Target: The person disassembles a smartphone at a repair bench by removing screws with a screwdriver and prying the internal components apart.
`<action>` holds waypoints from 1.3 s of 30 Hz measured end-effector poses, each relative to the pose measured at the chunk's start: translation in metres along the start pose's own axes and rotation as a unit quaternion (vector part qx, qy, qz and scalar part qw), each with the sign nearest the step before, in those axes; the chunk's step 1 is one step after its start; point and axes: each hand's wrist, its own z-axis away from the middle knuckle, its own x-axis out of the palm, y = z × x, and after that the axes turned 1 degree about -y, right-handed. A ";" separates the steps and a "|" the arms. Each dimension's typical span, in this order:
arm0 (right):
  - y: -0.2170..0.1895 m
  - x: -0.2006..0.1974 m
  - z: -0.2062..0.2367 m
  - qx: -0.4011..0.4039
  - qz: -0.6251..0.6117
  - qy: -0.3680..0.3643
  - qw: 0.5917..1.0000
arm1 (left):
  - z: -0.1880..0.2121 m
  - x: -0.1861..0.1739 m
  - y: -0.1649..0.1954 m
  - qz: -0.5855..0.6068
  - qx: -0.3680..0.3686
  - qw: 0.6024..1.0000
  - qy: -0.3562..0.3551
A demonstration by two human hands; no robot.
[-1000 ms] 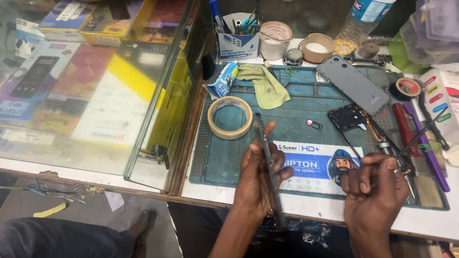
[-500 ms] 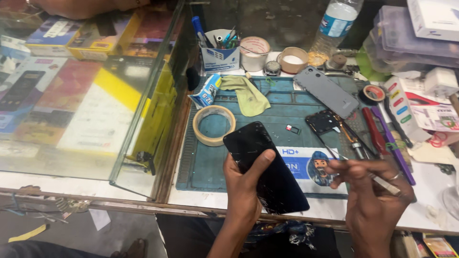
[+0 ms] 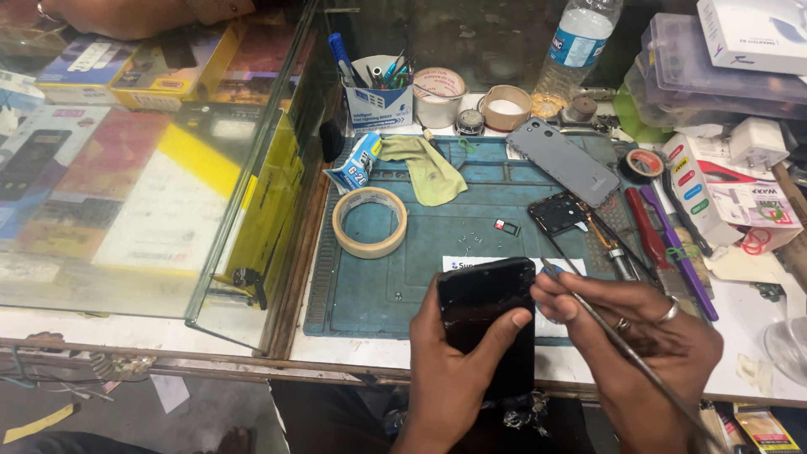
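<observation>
Smartphone (image 3: 487,324), dark screen up, sits cradled in the left hand (image 3: 454,370) over the bench's (image 3: 740,370) near edge, fingers wrapped to steady it; the right hand (image 3: 647,345) pinches thin metal tweezers (image 3: 622,345) (tip at its upper-right corner) for leverage.

White workbench (image 3: 740,336): teal repair mat (image 3: 437,244) centre; tape roll (image 3: 370,222) left on mat; grey back cover (image 3: 561,161) far; glass showcase (image 3: 143,168) left.

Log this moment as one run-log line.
left hand: holds black phone, screen up | right hand: grips thin metal tool, tip at phone's right edge | under: teal work mat
</observation>
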 end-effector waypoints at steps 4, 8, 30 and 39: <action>0.003 -0.004 0.002 -0.043 0.014 0.007 0.999 | 0.003 -0.001 0.004 -0.034 -0.004 0.999 -0.003; 0.007 -0.009 0.003 -0.095 -0.010 -0.021 0.995 | 0.008 -0.004 -0.002 -0.063 0.040 0.997 -0.016; -0.019 -0.037 0.037 -0.103 -0.042 -0.080 0.991 | 0.018 -0.015 -0.014 -0.172 0.397 0.901 -0.039; -0.012 -0.049 0.036 -0.130 0.004 -0.107 0.986 | 0.019 -0.013 -0.013 -0.187 0.427 0.884 -0.032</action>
